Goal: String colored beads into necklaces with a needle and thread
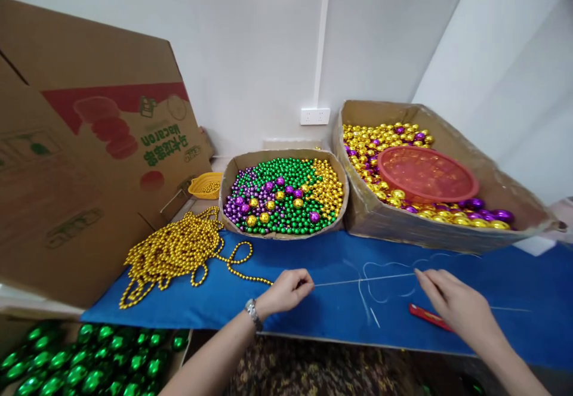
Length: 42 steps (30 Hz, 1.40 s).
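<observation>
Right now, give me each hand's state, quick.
Left hand: closed, holding the string; whether it also holds the gold bead chain cannot be told.
Right hand: closed, pinching the same string at its fingertips.

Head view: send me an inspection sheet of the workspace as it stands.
Surface: blue cloth, mostly smooth.
Job's things: thread, pulled straight; gold bead strand, heaped, one run reaching toward the left hand.
Clutter: red tool, partly behind the right hand; thin white piece.
Hands: both pinch the thread.
Cables: nothing seen.
Surroundings: box of mixed beads; box of gold and purple balls, red basket on them; cardboard carton; wall socket.
</observation>
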Tool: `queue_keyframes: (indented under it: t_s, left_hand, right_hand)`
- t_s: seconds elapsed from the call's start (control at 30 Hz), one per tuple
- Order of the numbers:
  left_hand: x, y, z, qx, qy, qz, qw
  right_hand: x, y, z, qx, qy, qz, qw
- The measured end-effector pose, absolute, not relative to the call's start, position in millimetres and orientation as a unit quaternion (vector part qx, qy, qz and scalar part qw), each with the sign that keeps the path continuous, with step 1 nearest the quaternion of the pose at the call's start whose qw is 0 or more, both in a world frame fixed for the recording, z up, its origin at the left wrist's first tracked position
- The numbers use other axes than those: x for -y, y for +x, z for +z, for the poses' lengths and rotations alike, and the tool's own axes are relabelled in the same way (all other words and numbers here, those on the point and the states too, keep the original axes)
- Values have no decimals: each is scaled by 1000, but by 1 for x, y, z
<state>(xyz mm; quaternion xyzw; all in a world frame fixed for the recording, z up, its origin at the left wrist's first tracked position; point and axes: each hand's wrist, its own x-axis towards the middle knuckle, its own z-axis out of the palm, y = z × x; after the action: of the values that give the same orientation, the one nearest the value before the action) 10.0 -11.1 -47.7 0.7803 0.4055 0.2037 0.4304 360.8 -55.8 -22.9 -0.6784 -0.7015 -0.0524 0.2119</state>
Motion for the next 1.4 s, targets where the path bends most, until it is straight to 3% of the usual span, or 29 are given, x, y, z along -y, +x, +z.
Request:
queue_keyframes:
  t_s: [0.1,0.27,0.4,0.53,0.73,0.9,1.03,1.23,1.4]
  left_hand:
    - [12,23,-48,-432,772,217,413]
    - [16,38,-47,-430,754,232,438]
    - [18,37,-52,-447,677,246,531]
    - [17,26,-52,-416,628,227,617]
    - [0,-25,-35,-395,794,154,436]
    - [-8,-77,-6,-436,824,139,333]
    - [5,-96,4,-461,817,145,313]
    - [30,-104,-36,-471,810,101,335]
    - [43,-103,-56,-476,816,71,321]
  right_hand:
    - [55,317,-37,677,-708,-106,174]
    - [60,214,-61,795,-535,13,285]
    - [57,186,-77,806,-491,-41,329]
    - [50,200,-62,836,-446,-72,312]
    - [46,256,-9,842,-437,-70,310]
    - [48,315,7,755,-576,-73,305]
    - [57,326,-21,723,-631,0,281]
    - [80,303,-88,731,-639,98,220]
    - [92,302,-106,712,-661,120,206]
